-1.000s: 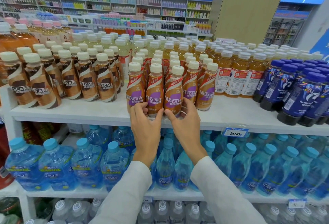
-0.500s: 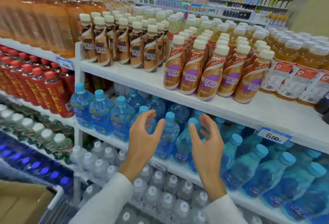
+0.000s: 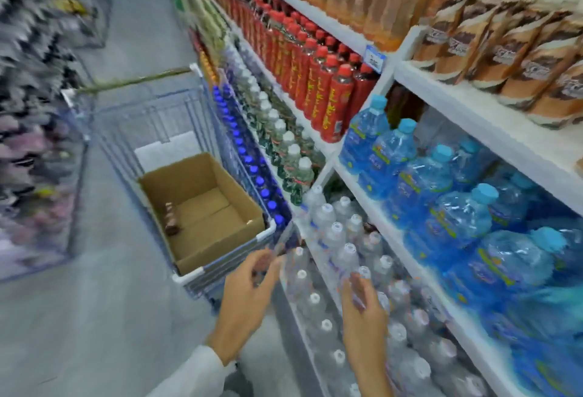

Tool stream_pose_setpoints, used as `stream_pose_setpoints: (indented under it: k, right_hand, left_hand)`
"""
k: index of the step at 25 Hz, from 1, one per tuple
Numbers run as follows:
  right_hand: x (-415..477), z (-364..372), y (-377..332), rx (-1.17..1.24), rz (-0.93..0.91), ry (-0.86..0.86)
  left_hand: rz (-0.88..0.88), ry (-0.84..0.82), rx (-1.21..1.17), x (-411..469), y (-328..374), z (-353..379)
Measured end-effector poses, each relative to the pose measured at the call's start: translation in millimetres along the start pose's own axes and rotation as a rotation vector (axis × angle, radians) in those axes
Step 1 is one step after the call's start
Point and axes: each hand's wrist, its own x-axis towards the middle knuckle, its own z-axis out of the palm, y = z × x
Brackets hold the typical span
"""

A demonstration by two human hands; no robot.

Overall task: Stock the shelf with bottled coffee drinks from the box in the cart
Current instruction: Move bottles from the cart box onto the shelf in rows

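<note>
Nothing held in either grip. Left grip (image 3: 249, 289) loosely open, fingers spread and slightly bent; right grip (image 3: 362, 311) likewise relaxed and open, thumb apart from the fingers. Both hovering low in front of the clear water bottles (image 3: 334, 258) on the bottom shelf, right grip just beside their caps.

Ahead and to the left of the left grip: the cart (image 3: 148, 122), with the open-topped box (image 3: 217, 210) inside it. Near corner of the cart rim just beside the left grip, well apart from the right grip. Inside the box, against the wall leftmost from both grips, one dark coffee bottle (image 3: 172, 220), apparently the last. Too blurred to say for certain whether upright or leaning; long axis seemingly close to vertical.

Up and to the right of the right grip, well above both: the coffee shelf (image 3: 473, 106), with rows of stocked coffee bottles (image 3: 504, 49) standing on it.

Judged as the reach into the box for stock. Left grip plainly the nearer, so probably best sent forward, left and down over the near box wall, then closed round the bottle's body from above or from the side. Worth minding the cart rim and that near wall on the way in.
</note>
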Motion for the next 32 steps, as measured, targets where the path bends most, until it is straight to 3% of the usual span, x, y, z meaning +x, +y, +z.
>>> stream_pose_setpoints:
  k: [5,11,21,32]
  right_hand:
    - [14.6,85.2,8.2,-0.112,0.125,-0.211]
    - [44.1,173.0,1.7,-0.304,0.151,-0.377]
    - [106.5,274.9,-35.1,-0.303,0.257,-0.405]
    - [224.1,346.9,-8.3,-0.283,0.386,-0.405]
  left_hand:
    - [-0.2,0.224,-0.003,16.8,-48.2,-71.3]
    - [-0.344,0.279,0.033,66.2,-87.9,-132.0]
    - [-0.496,0.123,0.032,183.3,-132.8,-159.6]
    - [-0.71,-0.264,0.284,349.0,-235.6,-104.2]
